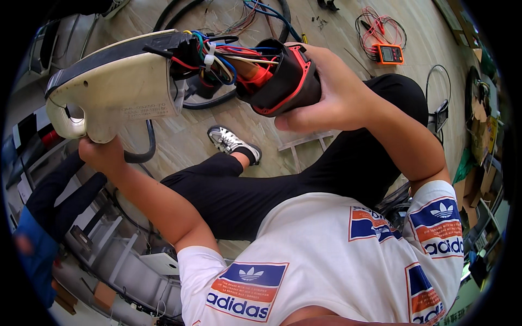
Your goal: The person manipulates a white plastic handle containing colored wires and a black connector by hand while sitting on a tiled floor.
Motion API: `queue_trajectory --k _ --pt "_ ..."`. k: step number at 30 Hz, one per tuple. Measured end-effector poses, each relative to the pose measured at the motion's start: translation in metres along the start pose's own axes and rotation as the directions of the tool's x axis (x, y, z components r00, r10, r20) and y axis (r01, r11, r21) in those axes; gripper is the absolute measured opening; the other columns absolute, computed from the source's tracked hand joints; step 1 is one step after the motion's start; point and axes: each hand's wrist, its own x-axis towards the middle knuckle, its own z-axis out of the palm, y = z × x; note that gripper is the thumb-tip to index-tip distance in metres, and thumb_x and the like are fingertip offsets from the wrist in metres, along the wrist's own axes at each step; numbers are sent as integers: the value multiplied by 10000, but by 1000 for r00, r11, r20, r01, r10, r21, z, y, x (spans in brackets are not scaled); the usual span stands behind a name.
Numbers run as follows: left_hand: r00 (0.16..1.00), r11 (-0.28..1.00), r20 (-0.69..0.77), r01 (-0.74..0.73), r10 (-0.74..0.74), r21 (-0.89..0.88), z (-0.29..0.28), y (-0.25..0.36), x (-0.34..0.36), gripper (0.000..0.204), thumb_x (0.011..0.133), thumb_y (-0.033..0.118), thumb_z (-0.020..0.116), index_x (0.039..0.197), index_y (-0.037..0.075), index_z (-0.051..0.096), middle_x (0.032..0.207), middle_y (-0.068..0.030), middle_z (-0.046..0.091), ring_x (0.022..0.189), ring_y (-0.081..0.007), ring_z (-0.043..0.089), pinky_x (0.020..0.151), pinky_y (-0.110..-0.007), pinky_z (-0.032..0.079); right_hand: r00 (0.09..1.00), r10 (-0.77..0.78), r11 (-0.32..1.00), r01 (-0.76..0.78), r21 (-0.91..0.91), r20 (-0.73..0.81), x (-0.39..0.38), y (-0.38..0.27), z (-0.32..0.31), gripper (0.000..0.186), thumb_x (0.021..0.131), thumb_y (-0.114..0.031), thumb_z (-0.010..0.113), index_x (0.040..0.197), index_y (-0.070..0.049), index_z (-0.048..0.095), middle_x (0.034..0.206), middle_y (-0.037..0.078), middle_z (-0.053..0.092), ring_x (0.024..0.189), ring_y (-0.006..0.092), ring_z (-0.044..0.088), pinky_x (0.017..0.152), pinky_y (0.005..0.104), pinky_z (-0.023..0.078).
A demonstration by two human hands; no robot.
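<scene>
My left hand (104,151) is closed round the grip of a cream and black plug housing (117,89), which looks like a charging gun; most of those fingers are hidden behind it. In my right hand (340,89) is a black connector head (293,84) with a red seal ring, gripped from its right side. A bundle of coloured wires (220,57) spans the gap between housing and head, with a white cable tie (209,61) round part of it. The two parts are apart, joined only by these wires. A thick black cable (145,152) shows below the housing.
On the tiled floor lie an orange multimeter (389,54) with red and black leads, a coil of black cable (285,16) and small loose screws (321,23). Metal racks (117,255) line the left, near another person's dark-clad legs (60,190). Cardboard boxes (481,130) stand at right.
</scene>
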Motion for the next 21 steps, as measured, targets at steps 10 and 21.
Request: queue_trajectory --k 10,21 --pt "993 999 106 -44 42 21 12 -5 -2 337 713 235 805 858 -53 708 803 -255 693 793 -441 683 685 -440 526 995 95 994 -93 -50 36 1 4 -7 511 634 -313 824 992 4 645 818 57 632 746 158 588 695 287 473" --pt "990 1000 139 -15 11 26 25 12 -3 312 735 224 796 873 -41 708 810 -252 691 804 -435 681 692 -436 526 981 189 981 -191 34 36 1 8 -8 516 623 -354 847 956 3 680 766 53 642 667 144 610 594 275 465"
